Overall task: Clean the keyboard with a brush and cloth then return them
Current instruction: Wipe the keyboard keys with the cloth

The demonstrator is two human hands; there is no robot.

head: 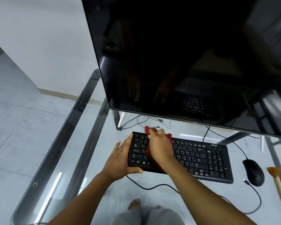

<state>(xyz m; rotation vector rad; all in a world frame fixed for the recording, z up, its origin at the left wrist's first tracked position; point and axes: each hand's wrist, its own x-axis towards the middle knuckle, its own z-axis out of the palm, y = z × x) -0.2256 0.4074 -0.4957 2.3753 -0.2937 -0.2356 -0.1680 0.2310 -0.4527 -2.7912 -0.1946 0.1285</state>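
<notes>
My left hand (120, 159) clamps the keyboard (201, 158) by its left end so it won't slide; my right hand (159, 146) presses the red cloth (147, 129) flat onto the keys — brush (278, 184) parked beside the mouse (253, 172).

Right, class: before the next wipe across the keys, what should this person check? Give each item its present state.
1. Left hand braces the keyboard at its left end: ok.
2. Right hand holds the red cloth against the keys: ok.
3. Right-hand keys unobstructed: ok.
4. Mouse lies apart from the keyboard: ok.
5. Brush lies set down right of the mouse: ok.
6. Keys already dust-free: cannot tell.
</notes>
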